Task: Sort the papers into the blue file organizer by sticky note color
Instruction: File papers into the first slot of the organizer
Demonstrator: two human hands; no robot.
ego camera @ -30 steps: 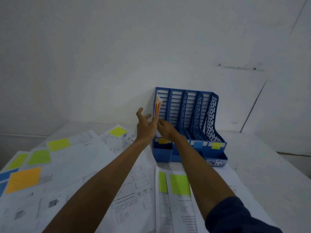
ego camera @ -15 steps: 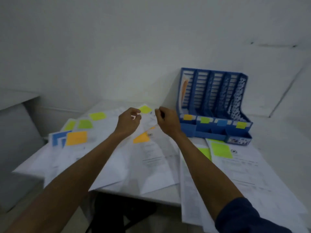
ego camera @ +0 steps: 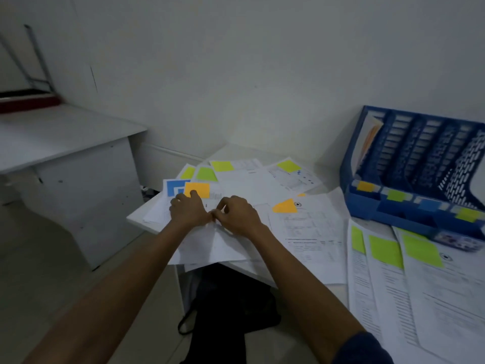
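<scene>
Wide tabletop (ego camera: 236, 152), papers (ego camera: 309, 232) fanned all over it, notes facing up so the colours read at a glance. Far right stands the blue file organizer (ego camera: 420, 158), colour tags along its front, orange-noted pages (ego camera: 370, 140) already in the leftmost slot. Both hands work the near left corner: the right hand (ego camera: 237, 216) pinches a white sheet (ego camera: 217, 248), apparently peeling it off the pile, while the left hand (ego camera: 187, 210) bends its fingers onto the orange sticky note (ego camera: 198, 189). Gripping or just pinning, can't tell.
</scene>
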